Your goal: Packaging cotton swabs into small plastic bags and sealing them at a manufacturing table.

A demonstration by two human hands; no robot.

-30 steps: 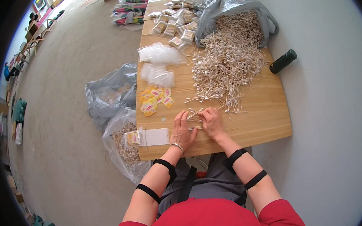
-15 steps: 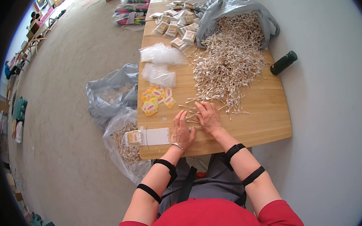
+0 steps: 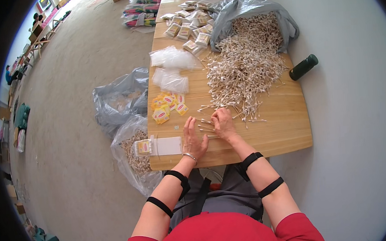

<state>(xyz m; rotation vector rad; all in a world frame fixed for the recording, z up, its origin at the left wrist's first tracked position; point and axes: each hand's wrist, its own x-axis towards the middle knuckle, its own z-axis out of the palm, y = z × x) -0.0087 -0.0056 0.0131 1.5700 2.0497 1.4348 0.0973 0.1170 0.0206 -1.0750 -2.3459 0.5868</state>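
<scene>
Several loose cotton swabs point(image 3: 206, 129) lie on the table between my two hands. My left hand point(image 3: 194, 137) rests on its edge at their left ends, fingers stretched out, with a silver bracelet on the wrist. Across from it, my right hand point(image 3: 224, 125) has its fingers bent together on the right ends of the swabs; the fingertips are partly hidden. Just beyond my hands spreads a large heap of cotton swabs point(image 3: 243, 70), spilling from a grey plastic bag point(image 3: 289, 22). Left of my left hand lies a white card holder point(image 3: 169, 146) with a small pack of swabs point(image 3: 143, 147) at its end.
Yellow printed cards point(image 3: 168, 106) and clear plastic sleeves point(image 3: 174, 82) lie along the table's left side, filled swab packets point(image 3: 186, 29) farther back. A dark green bottle point(image 3: 303, 67) is at the right edge by the wall. Plastic bags point(image 3: 122, 101) hang beside the table's left edge.
My right hand's fingers have drawn closer together and curled over the swab ends. My left hand stays nearly in place, its fingers a little straighter.
</scene>
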